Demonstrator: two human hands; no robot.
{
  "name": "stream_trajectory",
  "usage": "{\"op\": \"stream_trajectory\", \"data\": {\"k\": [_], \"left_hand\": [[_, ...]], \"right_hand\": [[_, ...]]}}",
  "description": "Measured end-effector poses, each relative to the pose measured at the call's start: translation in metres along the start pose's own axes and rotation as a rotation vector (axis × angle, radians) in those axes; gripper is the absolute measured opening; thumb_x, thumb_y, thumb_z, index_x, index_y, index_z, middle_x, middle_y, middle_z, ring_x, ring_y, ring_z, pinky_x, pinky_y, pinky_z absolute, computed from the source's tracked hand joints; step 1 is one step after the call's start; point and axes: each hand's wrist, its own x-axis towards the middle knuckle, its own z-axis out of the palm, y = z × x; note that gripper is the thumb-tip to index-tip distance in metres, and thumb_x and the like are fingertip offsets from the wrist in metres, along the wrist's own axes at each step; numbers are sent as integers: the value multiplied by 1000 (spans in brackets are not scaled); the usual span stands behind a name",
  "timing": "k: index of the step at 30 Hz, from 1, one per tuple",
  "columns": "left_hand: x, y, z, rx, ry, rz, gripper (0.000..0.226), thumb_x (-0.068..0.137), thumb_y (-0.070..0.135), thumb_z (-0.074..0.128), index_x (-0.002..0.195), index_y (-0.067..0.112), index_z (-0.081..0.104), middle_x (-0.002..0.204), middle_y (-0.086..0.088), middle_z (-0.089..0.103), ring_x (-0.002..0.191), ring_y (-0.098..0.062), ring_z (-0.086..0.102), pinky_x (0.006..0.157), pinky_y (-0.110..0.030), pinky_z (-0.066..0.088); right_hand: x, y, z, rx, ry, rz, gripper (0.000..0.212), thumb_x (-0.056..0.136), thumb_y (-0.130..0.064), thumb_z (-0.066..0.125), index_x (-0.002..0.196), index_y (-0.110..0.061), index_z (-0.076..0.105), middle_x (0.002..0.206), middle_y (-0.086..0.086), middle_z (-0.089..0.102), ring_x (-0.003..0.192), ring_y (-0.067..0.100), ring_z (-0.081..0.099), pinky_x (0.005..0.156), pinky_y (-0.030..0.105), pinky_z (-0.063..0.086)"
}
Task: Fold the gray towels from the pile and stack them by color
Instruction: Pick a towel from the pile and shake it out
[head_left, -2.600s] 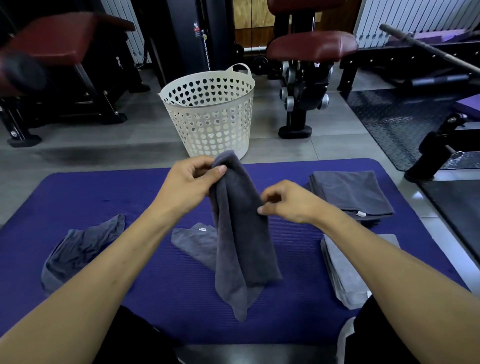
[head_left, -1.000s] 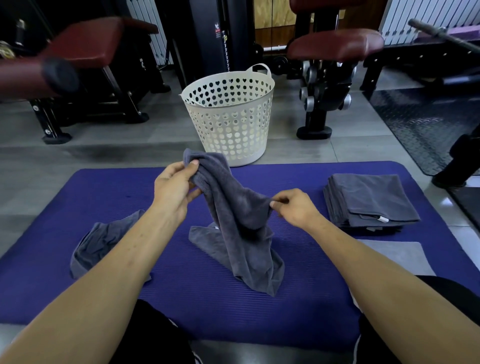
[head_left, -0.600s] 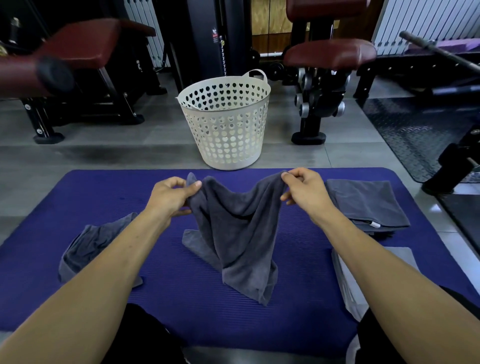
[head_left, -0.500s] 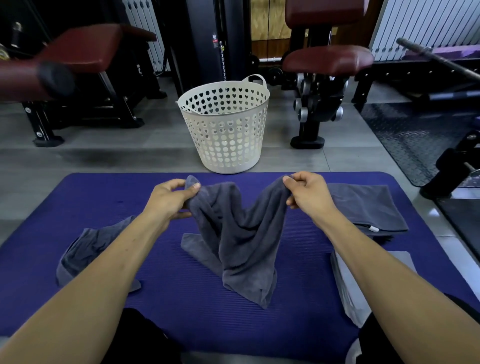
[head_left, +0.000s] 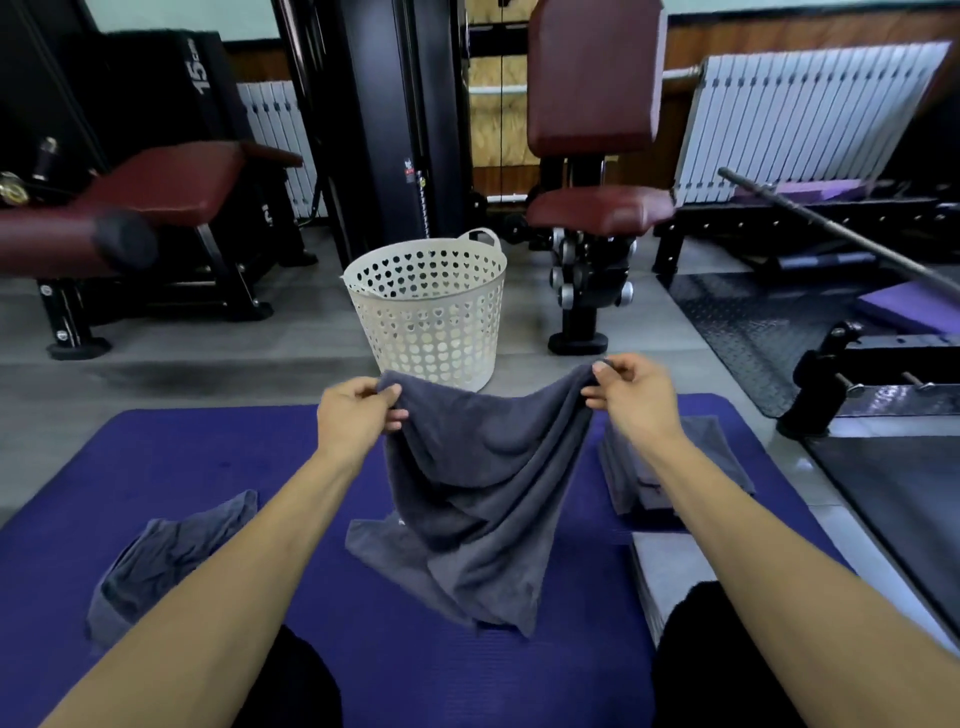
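Forearms reach out from the bottom corners over the blue exercise mat (head_left: 218, 452). Near your right knee lies the light gray folded stack (head_left: 670, 571), partly hidden by your arm. At near left a crumpled gray towel (head_left: 166, 556) rests on the mat. At centre another loose gray towel (head_left: 384, 545) lies flat, partly covered by the hanging one.

Your left hand (head_left: 353, 415) pinches one top corner of the dark gray towel (head_left: 488, 478), thumb over the cloth, fingers curled beneath. Your right hand (head_left: 634, 400) pinches the opposite corner between thumb and curled fingers. The top edge sags between both hands; the lower part hangs in folds, and its tip appears to touch the mat.

Behind your right wrist sits the dark gray folded stack (head_left: 722, 452), on the mat, just beyond the light stack.

Past the mat's far edge stands a white perforated laundry basket (head_left: 431, 322) on the gray floor. Further back: maroon padded gym benches (head_left: 597, 208) and a white radiator (head_left: 800, 114).
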Motion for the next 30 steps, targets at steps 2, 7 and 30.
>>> {"op": "stream_trajectory", "data": {"k": [2,7,30], "left_hand": [[-2,33,5,-121,10,52,14,94,7,62,81,10,66,71,-5,68,66,-15,69,66,-27,59],[-17,142,-6,-323,67,347,18,97,6,58,83,17,62,80,1,64,77,-10,65,71,-16,55],[-58,347,-80,-363,355,860,6,97,18,60,92,15,59,84,1,63,82,-15,62,78,-25,51]], "right_hand": [[1,-34,-7,14,50,-74,23,101,-9,51,81,-20,57,78,4,65,63,7,67,67,22,58],[-7,-145,-16,9,191,-332,17,100,-18,54,84,-24,58,82,-5,65,84,18,69,86,41,57],[-32,-371,-38,99,475,-800,14,101,-20,51,97,-13,62,90,-3,60,84,13,54,73,18,37]]}}
